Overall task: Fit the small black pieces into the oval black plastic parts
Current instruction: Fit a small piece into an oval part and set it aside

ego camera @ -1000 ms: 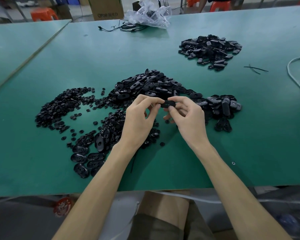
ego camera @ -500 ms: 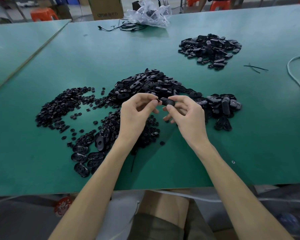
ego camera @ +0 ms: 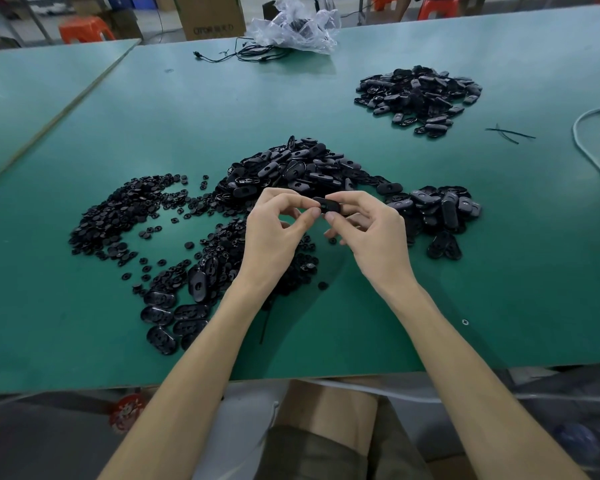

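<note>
Both hands hold one oval black plastic part [ego camera: 330, 204] mid-frame, above the green table [ego camera: 326, 98].

Right hand [ego camera: 374, 237] pinches the part's right end, fingers [ego camera: 352, 199] curled over it. Left hand [ego camera: 274, 233] has its fingers curled too, thumb and forefinger tips pinching the part's left end; can't tell if a small piece sits between them. Just behind the hands is a heap of oval black parts [ego camera: 309, 168], centre frame and trailing right. A loose spread of small round black pieces [ego camera: 118, 216] is at left, running under the left wrist. A few oval parts lying flat [ego camera: 167, 317] are at lower left. A separate pile of oval parts [ego camera: 420, 95] is at upper right, well apart. There's a crumpled clear plastic bag [ego camera: 295, 29] at top centre with a thin black cable [ego camera: 243, 55] beside it. A white cable [ego camera: 589, 140] is at the right edge.
</note>
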